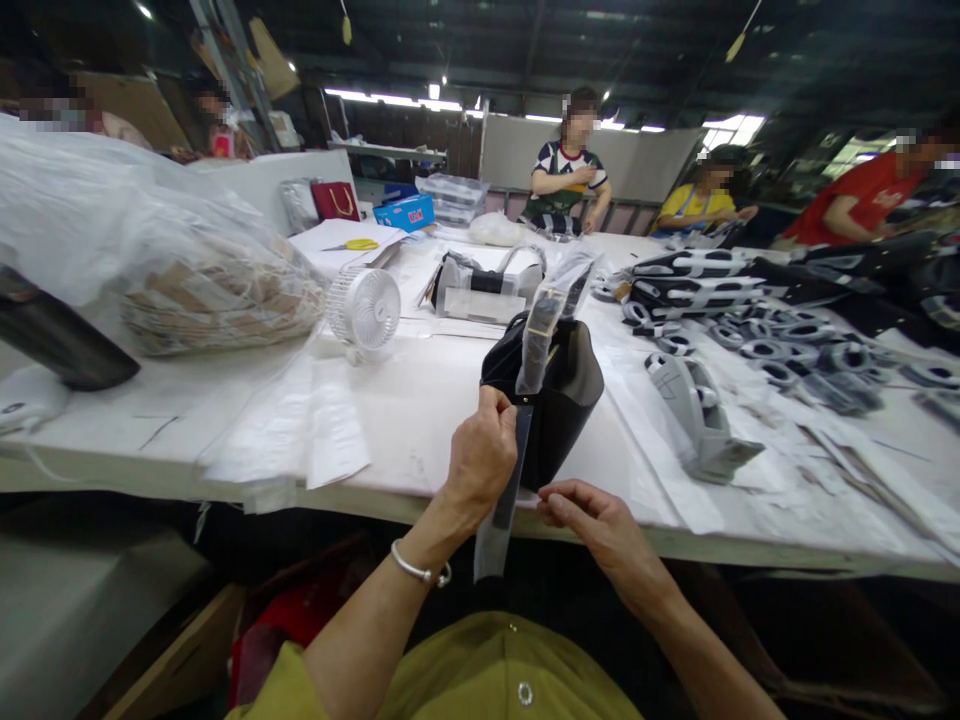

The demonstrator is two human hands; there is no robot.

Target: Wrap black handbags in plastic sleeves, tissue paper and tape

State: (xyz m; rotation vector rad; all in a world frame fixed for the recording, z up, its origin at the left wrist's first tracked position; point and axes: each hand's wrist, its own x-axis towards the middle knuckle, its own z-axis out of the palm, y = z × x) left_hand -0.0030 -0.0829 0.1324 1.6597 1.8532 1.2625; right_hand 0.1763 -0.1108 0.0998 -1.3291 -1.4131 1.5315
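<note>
A black handbag (566,410) stands on the white table right at its front edge. Its strap (535,345), wrapped in clear film and fitted with gold-coloured metal, rises over the top. From the bag's near side a translucent plastic-covered strip (495,540) hangs down past the table edge. My left hand (484,450) is closed in a pinch on this strip, close under the strap's end. Low beside the bag, at the table edge, my right hand (600,520) has thumb and forefinger pressed together; whatever is between them is too small to make out.
A tape dispenser (694,420) stands right of the bag, before a pile of wrapped black straps (780,350). To the left are a white fan (367,310), a big plastic sack (217,300) and a dark bottle (60,335). Another bag (487,295) lies behind; co-workers stand beyond.
</note>
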